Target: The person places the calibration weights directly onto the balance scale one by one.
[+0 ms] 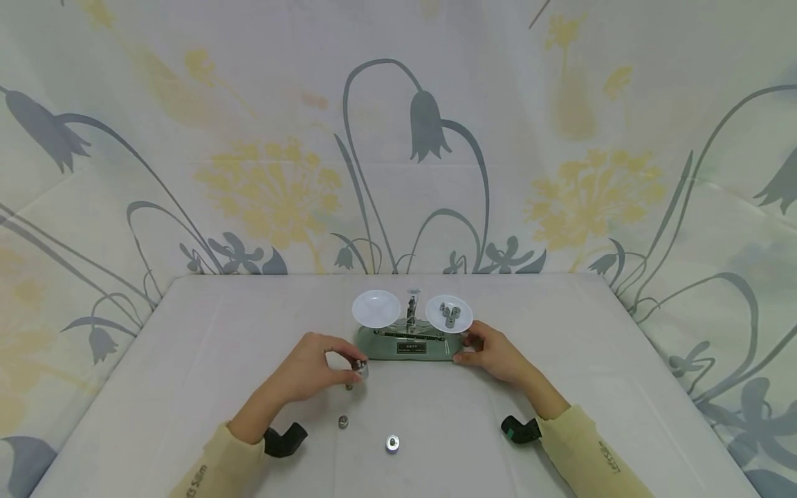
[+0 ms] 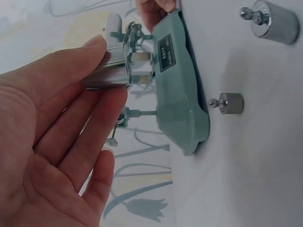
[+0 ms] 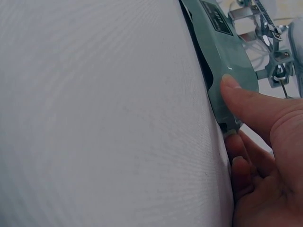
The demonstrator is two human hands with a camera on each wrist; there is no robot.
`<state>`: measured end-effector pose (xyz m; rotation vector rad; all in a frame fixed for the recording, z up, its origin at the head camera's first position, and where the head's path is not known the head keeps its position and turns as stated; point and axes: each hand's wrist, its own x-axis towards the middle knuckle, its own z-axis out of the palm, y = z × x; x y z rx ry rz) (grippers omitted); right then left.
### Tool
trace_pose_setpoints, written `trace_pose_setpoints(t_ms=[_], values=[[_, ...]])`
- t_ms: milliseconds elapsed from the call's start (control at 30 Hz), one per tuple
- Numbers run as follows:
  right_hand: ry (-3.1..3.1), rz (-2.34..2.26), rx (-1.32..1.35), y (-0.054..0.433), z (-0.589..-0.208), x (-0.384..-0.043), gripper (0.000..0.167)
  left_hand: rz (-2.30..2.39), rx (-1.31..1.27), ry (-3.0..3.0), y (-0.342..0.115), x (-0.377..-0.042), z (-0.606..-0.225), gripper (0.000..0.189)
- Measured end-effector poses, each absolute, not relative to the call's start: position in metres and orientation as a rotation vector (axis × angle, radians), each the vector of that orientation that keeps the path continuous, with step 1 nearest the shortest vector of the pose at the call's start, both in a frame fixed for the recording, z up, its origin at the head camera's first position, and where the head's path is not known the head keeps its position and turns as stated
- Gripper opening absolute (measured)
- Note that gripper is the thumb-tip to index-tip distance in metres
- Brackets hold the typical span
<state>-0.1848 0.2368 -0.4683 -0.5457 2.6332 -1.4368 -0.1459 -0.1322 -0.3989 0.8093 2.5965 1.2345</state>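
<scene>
A green balance scale (image 1: 378, 348) stands on the table with two white pans. Several small metal weights (image 1: 450, 316) sit in the right pan (image 1: 466, 320); the left pan (image 1: 376, 308) holds nothing. My left hand (image 1: 311, 371) pinches a shiny cylindrical weight (image 2: 111, 68) between thumb and fingers, just in front of the scale's left end. My right hand (image 1: 498, 354) grips the base's right end, thumb on its front (image 3: 232, 82) and the other fingers curled at its end.
Three knobbed weights stand on the white tablecloth (image 1: 454, 415): a tiny one (image 1: 349, 387) by my left hand, a small one (image 1: 343, 421), and a larger one (image 1: 392, 443) nearer me. Black wrist mounts (image 1: 285, 440) show beside both sleeves. Behind hangs a flowered curtain (image 1: 398, 194).
</scene>
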Motion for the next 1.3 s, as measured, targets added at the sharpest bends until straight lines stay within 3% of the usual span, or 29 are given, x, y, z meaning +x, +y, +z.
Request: trace_pose_setpoints(t_ms=[367, 733, 1067, 1300], values=[[2.655, -1.424, -0.575, 0.224, -0.436, -0.167, 0.042, 1.211, 0.857, 2.678, -0.136, -0.155, -0.387, 0.024], [2.631, -1.423, -0.567, 0.221, -0.428, -0.164, 0.039, 1.197, 0.851, 2.744, -0.134, -0.164, -0.374, 0.022], [2.648, -1.411, -0.557, 0.236, -0.467, -0.185, 0.044, 1.188, 0.857, 2.772, -0.131, -0.170, -0.362, 0.023], [2.650, -1.410, -0.552, 0.237, -0.469, -0.186, 0.044, 1.174, 0.885, 2.774, -0.127, -0.177, -0.352, 0.022]])
